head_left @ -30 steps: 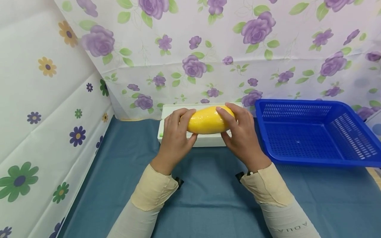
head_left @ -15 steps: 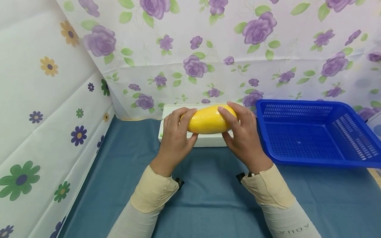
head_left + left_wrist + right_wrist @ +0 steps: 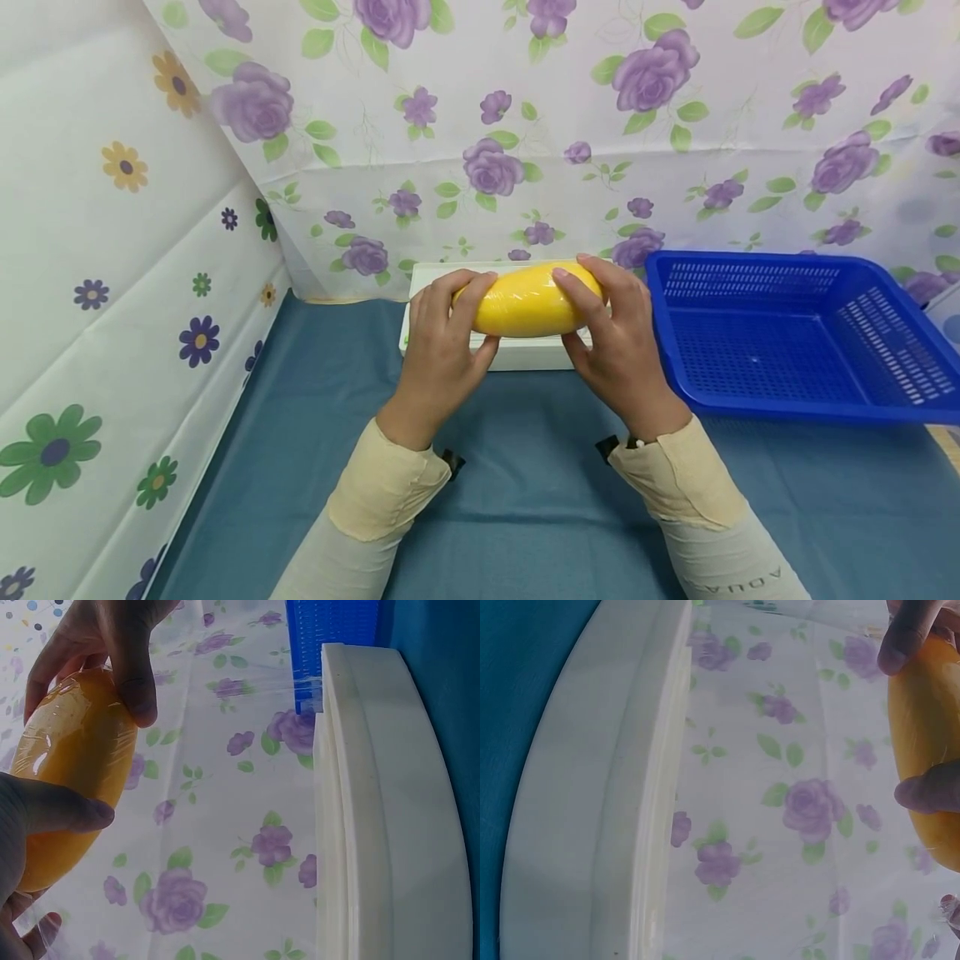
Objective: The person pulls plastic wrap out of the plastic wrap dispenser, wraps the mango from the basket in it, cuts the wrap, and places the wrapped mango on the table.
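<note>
Both hands hold up a yellow mango-like fruit [image 3: 528, 304], wrapped in shiny clear film, above a long white box [image 3: 525, 358]. The left hand [image 3: 442, 346] grips its left end, thumb below and fingers over the top. At the other end the right hand [image 3: 618, 337] pinches it the same way. In the left wrist view, wrinkles of film show on the fruit [image 3: 82, 742], and a faint clear strip [image 3: 255, 686] runs near the edge of the white box [image 3: 409, 810]. Only part of the fruit [image 3: 926, 735] enters the right wrist view.
A blue perforated basket [image 3: 757, 358] stands to the right of the white box. Blue-green cloth [image 3: 517, 517] covers the table. A flowered sheet [image 3: 450, 125] hangs behind, and another [image 3: 90, 350] borders the left side.
The right end of the fruit has risen slightly, with the right hand shifting a little up and to the right. Both hands keep their hold.
</note>
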### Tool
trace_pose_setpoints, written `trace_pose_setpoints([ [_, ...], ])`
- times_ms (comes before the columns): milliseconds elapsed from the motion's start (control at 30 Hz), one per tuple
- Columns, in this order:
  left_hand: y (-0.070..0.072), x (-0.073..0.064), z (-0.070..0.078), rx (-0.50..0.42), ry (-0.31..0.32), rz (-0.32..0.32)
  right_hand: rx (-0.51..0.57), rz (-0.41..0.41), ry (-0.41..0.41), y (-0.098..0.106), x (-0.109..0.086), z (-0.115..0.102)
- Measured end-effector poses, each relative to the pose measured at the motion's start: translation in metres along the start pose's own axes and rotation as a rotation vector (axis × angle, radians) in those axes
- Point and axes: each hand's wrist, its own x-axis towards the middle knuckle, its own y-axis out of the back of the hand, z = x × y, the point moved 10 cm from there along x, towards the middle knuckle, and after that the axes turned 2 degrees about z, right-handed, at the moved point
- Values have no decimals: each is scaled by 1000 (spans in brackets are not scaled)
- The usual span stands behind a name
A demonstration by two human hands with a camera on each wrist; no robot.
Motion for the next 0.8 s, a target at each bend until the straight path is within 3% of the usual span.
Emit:
trace_pose_setpoints([
  [800, 17, 3, 13, 0, -19, 9, 8, 50, 32, 17, 7, -13],
])
